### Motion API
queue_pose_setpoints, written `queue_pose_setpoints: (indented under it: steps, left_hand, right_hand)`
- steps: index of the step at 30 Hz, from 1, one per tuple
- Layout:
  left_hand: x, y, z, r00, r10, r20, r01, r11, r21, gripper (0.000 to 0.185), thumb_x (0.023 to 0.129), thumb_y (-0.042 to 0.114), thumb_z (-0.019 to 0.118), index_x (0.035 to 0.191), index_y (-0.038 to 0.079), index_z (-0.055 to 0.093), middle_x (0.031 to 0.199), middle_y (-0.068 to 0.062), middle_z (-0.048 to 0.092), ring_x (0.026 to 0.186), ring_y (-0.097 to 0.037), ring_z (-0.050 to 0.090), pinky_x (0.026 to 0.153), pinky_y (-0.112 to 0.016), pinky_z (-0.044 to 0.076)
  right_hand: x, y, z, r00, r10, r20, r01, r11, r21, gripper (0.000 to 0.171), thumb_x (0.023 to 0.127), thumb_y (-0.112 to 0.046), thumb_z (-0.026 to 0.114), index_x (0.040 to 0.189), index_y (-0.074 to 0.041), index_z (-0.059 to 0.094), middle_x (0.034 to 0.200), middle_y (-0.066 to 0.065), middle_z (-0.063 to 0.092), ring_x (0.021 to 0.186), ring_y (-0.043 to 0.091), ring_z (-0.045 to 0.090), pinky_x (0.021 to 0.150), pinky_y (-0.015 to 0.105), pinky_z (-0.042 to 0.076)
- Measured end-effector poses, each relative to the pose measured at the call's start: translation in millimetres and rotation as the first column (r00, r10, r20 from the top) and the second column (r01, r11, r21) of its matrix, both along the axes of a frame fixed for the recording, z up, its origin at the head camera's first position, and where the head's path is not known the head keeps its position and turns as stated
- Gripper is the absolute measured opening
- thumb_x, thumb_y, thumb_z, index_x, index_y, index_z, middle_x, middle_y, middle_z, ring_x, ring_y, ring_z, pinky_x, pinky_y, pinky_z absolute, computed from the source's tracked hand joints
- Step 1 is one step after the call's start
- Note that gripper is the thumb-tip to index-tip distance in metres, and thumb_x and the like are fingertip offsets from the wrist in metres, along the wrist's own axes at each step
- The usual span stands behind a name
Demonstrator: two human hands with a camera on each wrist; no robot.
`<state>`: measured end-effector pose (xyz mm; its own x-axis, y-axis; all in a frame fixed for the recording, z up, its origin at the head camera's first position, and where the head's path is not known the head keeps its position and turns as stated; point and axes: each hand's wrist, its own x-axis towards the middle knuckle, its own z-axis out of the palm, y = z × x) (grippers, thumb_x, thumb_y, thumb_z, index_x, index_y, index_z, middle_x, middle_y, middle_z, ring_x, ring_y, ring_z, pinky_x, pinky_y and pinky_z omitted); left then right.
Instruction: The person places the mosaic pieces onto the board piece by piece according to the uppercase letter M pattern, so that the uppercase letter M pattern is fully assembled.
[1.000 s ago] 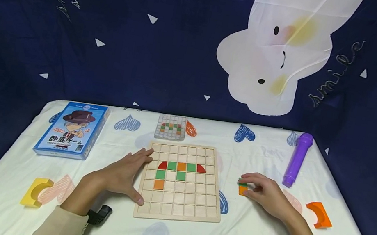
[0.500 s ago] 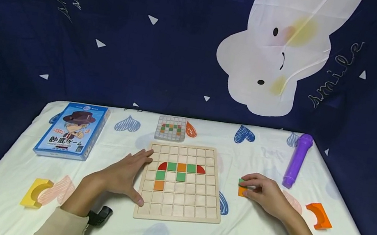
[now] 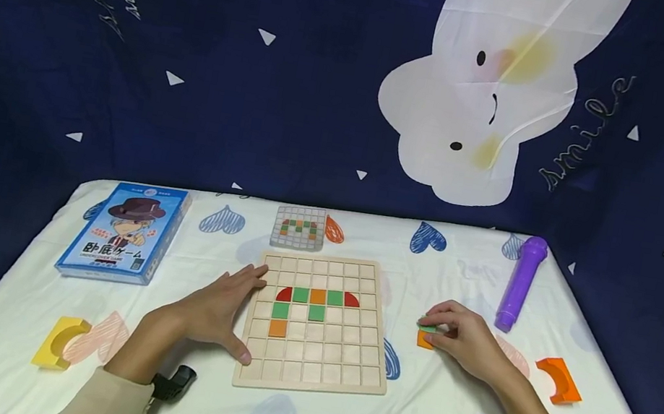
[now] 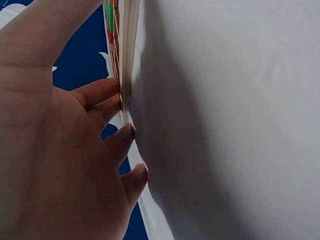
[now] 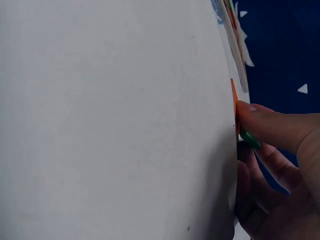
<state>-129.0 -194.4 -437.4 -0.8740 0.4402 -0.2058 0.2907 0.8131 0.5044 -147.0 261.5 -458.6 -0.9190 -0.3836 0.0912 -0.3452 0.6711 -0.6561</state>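
A wooden grid board (image 3: 321,368) lies mid-table, bearing red quarter-round tiles and green and orange square tiles in its upper left and middle cells. My left hand (image 3: 209,309) rests spread along the board's left edge, thumb and fingertips touching the rim. To the right of the board, my right hand (image 3: 468,341) pinches a green tile (image 5: 250,139) between thumb and fingers; it looks tilted in the right wrist view. An orange tile (image 3: 424,341) lies on the cloth by the thumb, partly covered. The curled fingers hide part of the green tile.
Behind the board sits a small pattern card (image 3: 297,238). A blue game box (image 3: 123,234) and a yellow arch block (image 3: 57,343) are on the left. On the right lie a purple tube-shaped stick (image 3: 521,286) and an orange arch block (image 3: 561,382). A dark curtain (image 3: 294,120) hangs behind.
My right fingers have shifted slightly on the green tile, which now shows at a different angle above the orange one. The left hand stays on the board's edge.
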Motion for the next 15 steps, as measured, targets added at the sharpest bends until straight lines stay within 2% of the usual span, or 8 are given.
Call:
queue_pose_setpoints:
  steps: [6,15]
  left_hand:
    - [2.6,-2.9,2.1,1.0,-0.002,-0.012,0.002,1.0,0.009,0.132,0.049,0.066,0.094,0.152,0.002,0.04,0.172,-0.013,0.02,0.16,-0.041,0.015,0.129,-0.064,0.017]
    - [-0.1,-2.7,0.1,0.999,-0.029,-0.028,0.03,0.999,0.03,0.132,0.049,0.066,0.094,0.152,0.001,0.04,0.172,-0.013,0.02,0.16,-0.042,0.016,0.128,-0.066,0.018]
  right_hand:
    - [-4.3,-3.9,-0.4,1.0,0.018,0.004,-0.018,1.0,-0.018,0.018,0.086,-0.007,0.079,0.103,-0.014,0.081,0.108,0.0,0.069,0.086,0.002,0.059,0.071,0.017,0.053]
    - [-7.1,-20.1,9.1,0.999,0.03,-0.042,-0.032,0.998,-0.057,0.02,0.085,-0.009,0.081,0.104,-0.014,0.081,0.11,-0.003,0.075,0.092,-0.002,0.065,0.075,0.019,0.059]
